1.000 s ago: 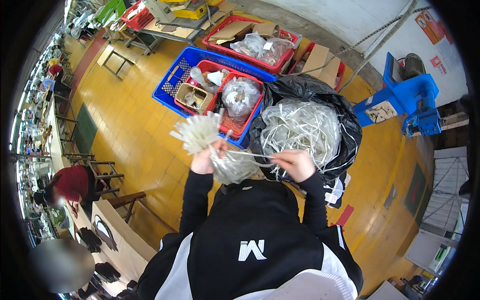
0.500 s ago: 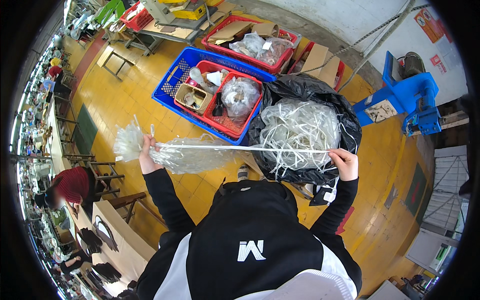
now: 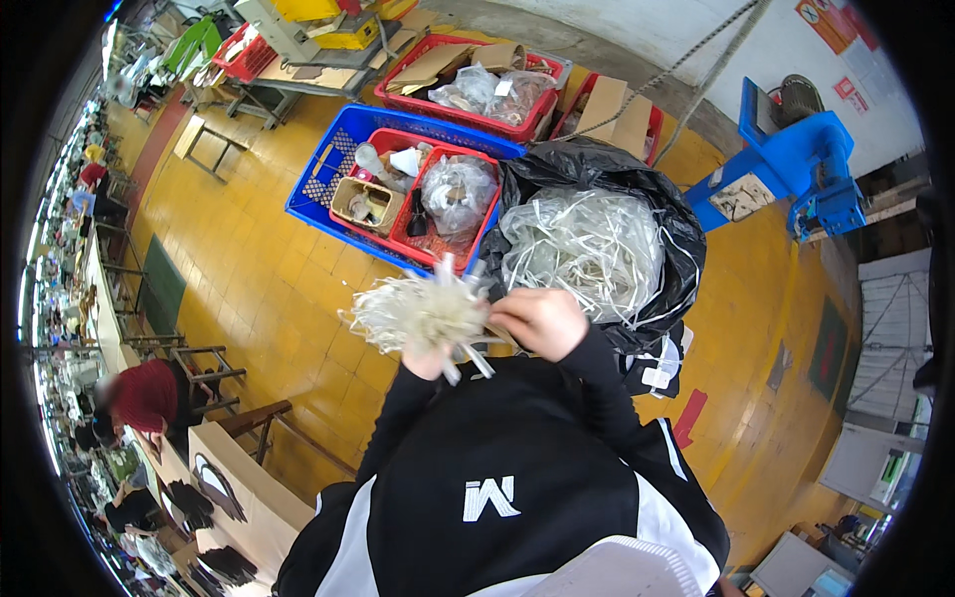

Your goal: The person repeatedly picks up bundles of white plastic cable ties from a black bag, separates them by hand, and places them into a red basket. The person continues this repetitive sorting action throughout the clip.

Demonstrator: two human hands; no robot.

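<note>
A frayed bundle of clear and whitish plastic strips (image 3: 413,310) is gripped in my left hand (image 3: 426,360), whose fingers are mostly covered by it. Loose ends stick out upward and downward from the bundle. My right hand (image 3: 549,322) is closed in a pinch against the bundle's right side, on a white strip that shows only faintly between the hands. Both hands are close together in front of my chest. Just beyond the right hand, a black plastic bag (image 3: 671,284) stands open, filled with tangled clear plastic strips (image 3: 587,254).
A blue crate (image 3: 333,149) holds red baskets (image 3: 477,154) with plastic and small items. Behind it sits a red crate (image 3: 428,50) of cardboard and bags. A blue machine (image 3: 786,169) stands right. At lower left, a person (image 3: 149,398) works near a brown table (image 3: 254,478).
My right hand has come in leftward from holding the strip stretched wide. My left hand has moved right with the bundle, which now points its frayed ends up and left.
</note>
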